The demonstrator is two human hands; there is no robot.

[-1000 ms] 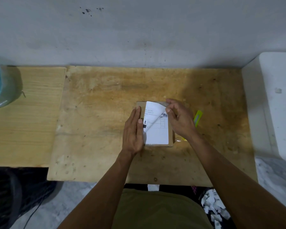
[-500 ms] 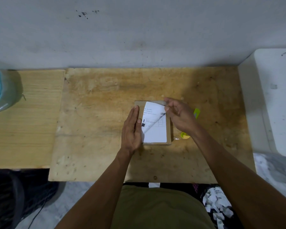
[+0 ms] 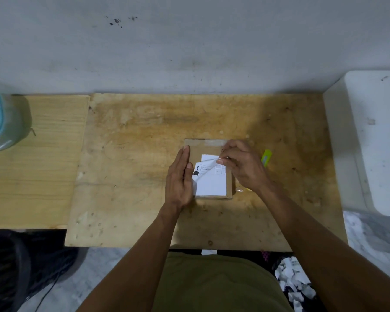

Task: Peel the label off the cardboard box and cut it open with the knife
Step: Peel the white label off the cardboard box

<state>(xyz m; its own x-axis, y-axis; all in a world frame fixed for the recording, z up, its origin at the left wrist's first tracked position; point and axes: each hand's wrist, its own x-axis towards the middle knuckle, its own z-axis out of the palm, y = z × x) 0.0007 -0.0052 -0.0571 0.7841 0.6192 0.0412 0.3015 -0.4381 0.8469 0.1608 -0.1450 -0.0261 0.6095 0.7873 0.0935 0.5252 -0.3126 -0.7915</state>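
A small flat cardboard box (image 3: 196, 147) lies on the wooden board in the middle. A white printed label (image 3: 212, 184) covers its top, with the upper part lifted and folded toward me. My right hand (image 3: 241, 167) pinches the label's lifted upper right corner. My left hand (image 3: 178, 179) lies flat against the box's left side, fingers straight, steadying it. A yellow-green knife (image 3: 266, 157) rests on the board just right of my right hand, partly hidden by it.
The plywood board (image 3: 133, 176) meets a lighter wooden table (image 3: 36, 176) on the left, where a blue-lidded jar (image 3: 2, 122) stands. A white block (image 3: 374, 136) rises at the right. Torn label scraps (image 3: 295, 280) lie on the floor below right.
My right hand has drawn the label's top edge farther down toward me, baring more cardboard at the box's far end. The left hand stays pressed on the box's left side.
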